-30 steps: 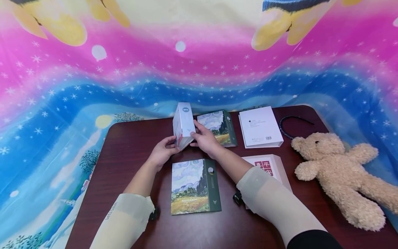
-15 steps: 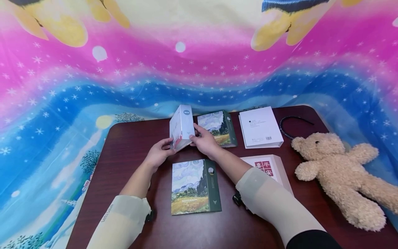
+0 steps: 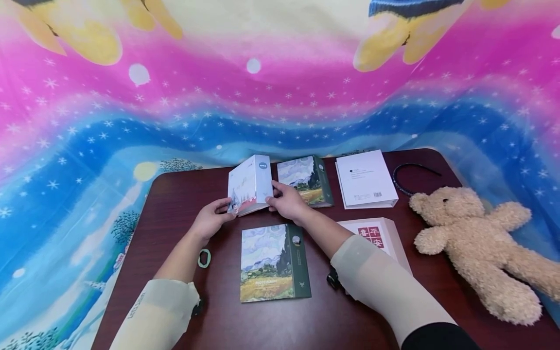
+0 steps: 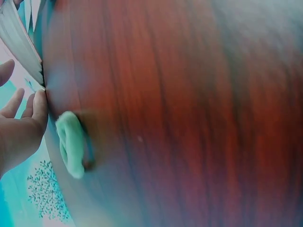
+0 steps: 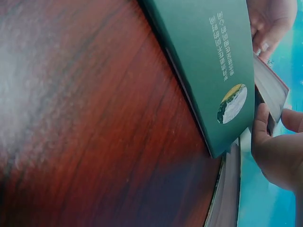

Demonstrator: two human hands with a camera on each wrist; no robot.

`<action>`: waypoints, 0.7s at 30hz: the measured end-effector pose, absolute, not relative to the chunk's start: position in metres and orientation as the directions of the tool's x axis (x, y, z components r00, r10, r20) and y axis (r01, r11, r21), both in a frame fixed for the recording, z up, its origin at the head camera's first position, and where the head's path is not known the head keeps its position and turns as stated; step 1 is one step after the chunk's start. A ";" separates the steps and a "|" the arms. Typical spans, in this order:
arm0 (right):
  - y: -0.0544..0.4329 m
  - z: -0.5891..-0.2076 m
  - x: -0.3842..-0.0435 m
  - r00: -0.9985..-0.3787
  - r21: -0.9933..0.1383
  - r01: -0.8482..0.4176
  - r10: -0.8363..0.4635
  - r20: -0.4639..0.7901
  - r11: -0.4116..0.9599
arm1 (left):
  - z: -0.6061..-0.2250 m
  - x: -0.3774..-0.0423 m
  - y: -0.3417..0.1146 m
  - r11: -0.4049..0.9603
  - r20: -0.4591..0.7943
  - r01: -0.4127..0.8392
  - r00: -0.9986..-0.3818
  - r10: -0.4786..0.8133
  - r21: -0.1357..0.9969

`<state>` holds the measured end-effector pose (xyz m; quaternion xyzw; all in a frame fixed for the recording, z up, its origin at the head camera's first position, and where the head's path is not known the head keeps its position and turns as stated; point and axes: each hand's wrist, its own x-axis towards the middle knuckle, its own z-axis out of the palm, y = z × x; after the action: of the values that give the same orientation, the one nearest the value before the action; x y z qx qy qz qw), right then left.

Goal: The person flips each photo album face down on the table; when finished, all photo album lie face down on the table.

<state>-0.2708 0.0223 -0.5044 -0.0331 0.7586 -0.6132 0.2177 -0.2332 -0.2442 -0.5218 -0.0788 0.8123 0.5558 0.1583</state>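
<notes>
Both hands hold a white photo album [image 3: 248,183] with a pale blue spine near the back of the table, tilted with its front cover turned to the left. My left hand [image 3: 211,219] grips its lower left corner, thumb at the bottom edge. At the lower end of the spine, my right hand [image 3: 286,201] pinches the album between thumb and fingers. In the right wrist view the album's page edges [image 5: 272,87] show beyond the right hand's fingers. A photo album with a landscape painting and green spine [image 3: 273,262] lies in front of the hands.
Behind the right hand is a second landscape album [image 3: 302,175]. To its right lie a white album [image 3: 365,177], an album with red characters [image 3: 389,233] partly under the right forearm, a black headband [image 3: 395,177] and a teddy bear [image 3: 477,243]. A green hair tie [image 3: 204,258] lies beside the left forearm.
The white album has turned from mostly spine-on to showing its front cover, and is lower. My left hand has moved left and toward me with its corner; the green hair tie has come into view.
</notes>
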 end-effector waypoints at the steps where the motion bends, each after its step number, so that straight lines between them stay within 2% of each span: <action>1: 0.022 -0.505 -0.271 -0.902 -0.944 0.214 -0.321 -0.290 0.253 | -0.522 -0.233 -0.246 0.374 -0.345 -0.305 -0.937 0.045 0.876; 15: 0.015 -0.505 -0.269 -0.889 -0.927 0.201 -0.337 -0.308 0.318 | -0.523 -0.229 -0.263 0.377 -0.359 -0.319 -0.932 0.040 0.870; 21: 0.014 -0.508 -0.272 -0.891 -0.906 0.173 -0.332 -0.311 0.387 | -0.519 -0.228 -0.263 0.378 -0.360 -0.324 -0.932 0.027 0.867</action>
<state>-0.2718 0.0137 -0.5082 -0.0497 0.8007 -0.5515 0.2286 -0.2284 -0.2631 -0.5191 -0.0910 0.8146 0.5501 0.1596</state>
